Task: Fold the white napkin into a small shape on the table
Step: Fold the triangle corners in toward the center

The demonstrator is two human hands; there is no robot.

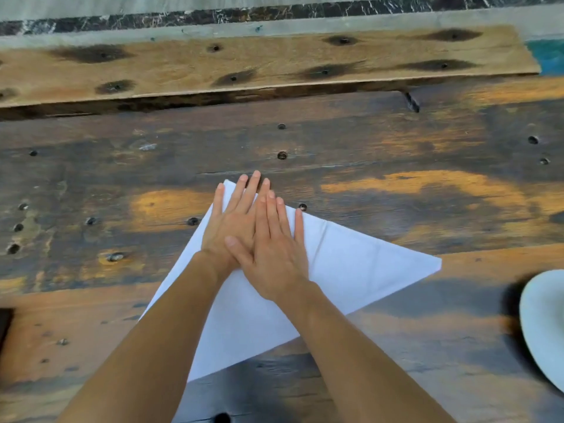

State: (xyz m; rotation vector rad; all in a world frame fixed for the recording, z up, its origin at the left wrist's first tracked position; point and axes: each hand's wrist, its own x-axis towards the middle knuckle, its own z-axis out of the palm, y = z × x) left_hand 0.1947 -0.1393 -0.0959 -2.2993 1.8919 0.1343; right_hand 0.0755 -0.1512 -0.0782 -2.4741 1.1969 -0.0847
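We see the white napkin [351,264] lying flat at frame centre on the weathered wooden worktop [396,141], one corner pointing to the right. Left hand [233,222] rests palm-down on its upper corner; right hand [274,261] lies flat, partly over the left. Fingers [268,215] of both are extended and spread, pressing, gripping nothing. A pale plate [543,325] sits at the right edge.

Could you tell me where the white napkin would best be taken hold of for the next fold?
Probably the napkin's free right corner, approached from the right. It lies flat and pointed on the table, clear of the left hand and right hand pressing flat near the far corner.
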